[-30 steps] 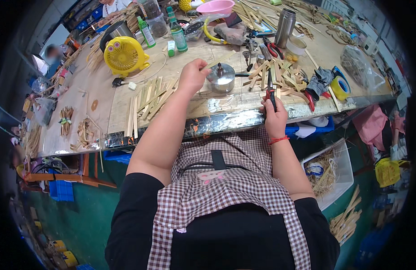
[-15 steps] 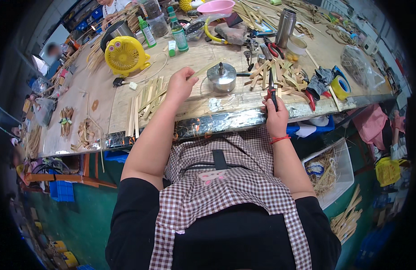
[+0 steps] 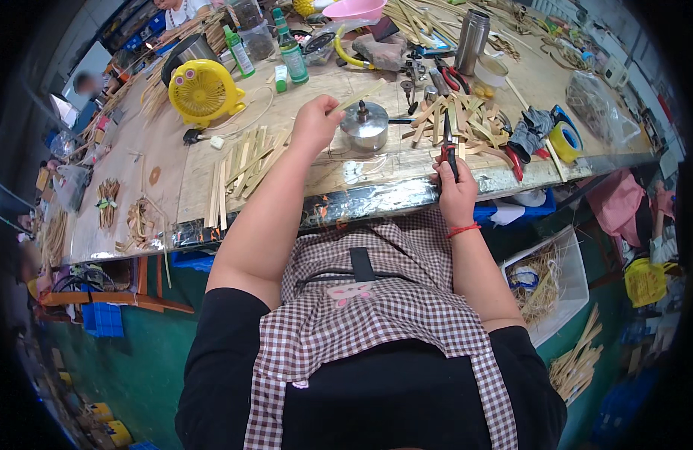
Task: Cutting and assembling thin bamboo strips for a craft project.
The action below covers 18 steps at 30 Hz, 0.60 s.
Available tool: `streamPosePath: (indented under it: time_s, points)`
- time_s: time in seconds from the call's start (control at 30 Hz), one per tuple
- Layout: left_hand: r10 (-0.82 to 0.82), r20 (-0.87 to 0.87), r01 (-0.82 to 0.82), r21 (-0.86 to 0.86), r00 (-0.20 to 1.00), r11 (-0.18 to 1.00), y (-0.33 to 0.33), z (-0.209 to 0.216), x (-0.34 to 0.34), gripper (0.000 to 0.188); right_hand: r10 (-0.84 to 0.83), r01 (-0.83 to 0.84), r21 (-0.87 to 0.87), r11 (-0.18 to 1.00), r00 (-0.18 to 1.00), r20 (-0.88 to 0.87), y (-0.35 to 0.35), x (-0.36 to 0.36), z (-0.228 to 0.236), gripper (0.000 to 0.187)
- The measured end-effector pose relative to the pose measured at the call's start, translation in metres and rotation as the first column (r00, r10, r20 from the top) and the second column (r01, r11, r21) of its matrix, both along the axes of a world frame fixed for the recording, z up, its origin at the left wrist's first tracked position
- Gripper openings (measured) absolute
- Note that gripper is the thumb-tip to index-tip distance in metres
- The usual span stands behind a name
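Observation:
My left hand (image 3: 315,127) pinches a thin bamboo strip (image 3: 363,95). The strip slants up to the right, over the top of a round metal alcohol lamp (image 3: 364,132) just right of the hand. Whether a flame burns on its wick cannot be made out. By the table's front edge, my right hand (image 3: 456,191) is closed around pliers (image 3: 449,150) with red and black handles, their dark jaws pointing away from me. Past the jaws lies a heap of short bamboo pieces (image 3: 466,116). Several flat bamboo strips (image 3: 237,169) lie left of the lamp, behind my left forearm.
Beyond the lamp stand a yellow fan (image 3: 205,93), green bottles (image 3: 292,56) and a steel flask (image 3: 474,37). Tape (image 3: 565,142) and a grey cloth (image 3: 532,133) lie at right. A white bin (image 3: 564,289) of scraps sits below the table. Another person (image 3: 183,13) sits at the far left.
My left hand has moved right and slightly up with the strip, bringing it over the lamp. My right hand keeps the pliers in nearly the same place.

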<state>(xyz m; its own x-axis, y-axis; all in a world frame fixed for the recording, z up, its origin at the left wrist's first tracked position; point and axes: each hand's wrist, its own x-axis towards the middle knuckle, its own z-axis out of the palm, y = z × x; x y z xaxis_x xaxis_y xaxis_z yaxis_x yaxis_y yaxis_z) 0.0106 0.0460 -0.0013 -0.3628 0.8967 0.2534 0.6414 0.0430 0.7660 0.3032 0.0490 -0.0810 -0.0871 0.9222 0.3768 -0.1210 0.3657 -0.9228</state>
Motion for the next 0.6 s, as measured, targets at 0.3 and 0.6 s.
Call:
streamPosePath:
  time_s: [0.3,0.6]
  points:
    - [-0.008,-0.052,0.009,0.017,0.999,1.0,-0.001,-0.003,0.0,0.022,-0.009,0.009,0.0,1.0,0.999,0.038,-0.002,0.003,0.005,0.022]
    - [0.011,0.004,-0.011,-0.054,1.0,0.998,-0.029,0.001,-0.014,0.023,-0.005,0.005,0.004,1.0,0.998,0.055,0.0,0.002,-0.001,0.023]
